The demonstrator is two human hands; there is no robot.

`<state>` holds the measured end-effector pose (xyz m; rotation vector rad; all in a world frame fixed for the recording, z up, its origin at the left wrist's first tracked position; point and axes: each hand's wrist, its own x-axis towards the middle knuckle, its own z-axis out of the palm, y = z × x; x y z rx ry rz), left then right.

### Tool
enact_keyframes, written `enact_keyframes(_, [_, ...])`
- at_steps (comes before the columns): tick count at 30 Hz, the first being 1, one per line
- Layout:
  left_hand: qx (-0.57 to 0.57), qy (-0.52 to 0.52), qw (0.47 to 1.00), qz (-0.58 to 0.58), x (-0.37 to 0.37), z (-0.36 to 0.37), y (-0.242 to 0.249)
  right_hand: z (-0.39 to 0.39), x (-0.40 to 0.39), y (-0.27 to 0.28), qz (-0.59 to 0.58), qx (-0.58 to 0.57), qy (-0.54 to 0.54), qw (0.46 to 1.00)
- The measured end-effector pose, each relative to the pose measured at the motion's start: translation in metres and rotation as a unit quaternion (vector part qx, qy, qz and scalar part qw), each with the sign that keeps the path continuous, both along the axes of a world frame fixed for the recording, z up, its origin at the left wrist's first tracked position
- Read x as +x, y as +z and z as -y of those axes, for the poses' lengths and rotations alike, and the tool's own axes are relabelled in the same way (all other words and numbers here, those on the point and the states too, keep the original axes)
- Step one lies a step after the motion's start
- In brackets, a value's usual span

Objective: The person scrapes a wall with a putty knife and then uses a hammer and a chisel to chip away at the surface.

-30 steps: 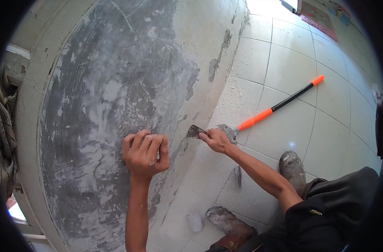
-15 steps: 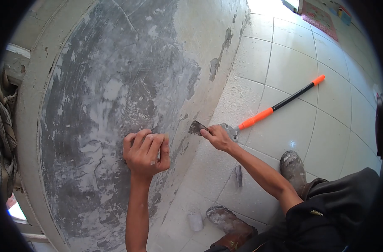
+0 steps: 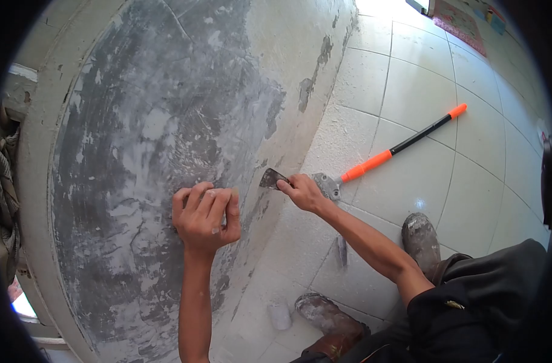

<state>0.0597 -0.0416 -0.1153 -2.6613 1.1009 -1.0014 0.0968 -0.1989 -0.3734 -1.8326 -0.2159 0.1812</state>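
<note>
My right hand (image 3: 304,192) grips a putty knife (image 3: 271,179), its dark blade pointing left at the pale lower band of the wall. The handle is hidden in the fingers. My left hand (image 3: 204,218) is up against the scraped wall (image 3: 149,181), back toward me, with fingers curled and thumb close to the index finger; whatever lies inside the fingers is hidden. Grey patches show on the wall where the pale coat is gone. Behind my right hand a long-handled scraper (image 3: 403,145) with orange and black grips lies on the floor, its grey head (image 3: 328,186) partly covered by the hand.
White dust and flakes cover the tiled floor (image 3: 409,187) along the wall. My dusty boots (image 3: 421,242) stand at the lower right. Near them lie a small dark strip (image 3: 341,250) and a pale cylindrical piece (image 3: 280,314). Folded cloth (image 3: 5,193) hangs at the left edge.
My right hand and the putty knife have moved slightly left and up, nearer the wall. My left hand stays at about the same spot on the wall; the view has shifted a little.
</note>
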Motion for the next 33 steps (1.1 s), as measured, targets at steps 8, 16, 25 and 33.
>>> enact_keyframes(8, [-0.006, -0.003, 1.0, 0.003, 0.002, -0.002, -0.001, 0.01, -0.002, 0.006, -0.052, 0.003, 0.018, 0.998])
enact_keyframes(16, [0.003, 0.008, 1.0, 0.0, 0.001, -0.003, -0.002, -0.004, -0.027, -0.018, -0.225, 0.316, -0.007, 0.922])
enact_keyframes(25, [-0.003, -0.006, 1.0, -0.001, 0.001, -0.004, 0.0, -0.075, -0.119, 0.073, -0.418, 0.512, 0.025, 0.75])
enact_keyframes(33, [0.003, 0.002, 1.0, -0.009, -0.001, -0.004, 0.0, -0.046, -0.091, 0.106, -0.525, 0.543, -0.033, 0.654])
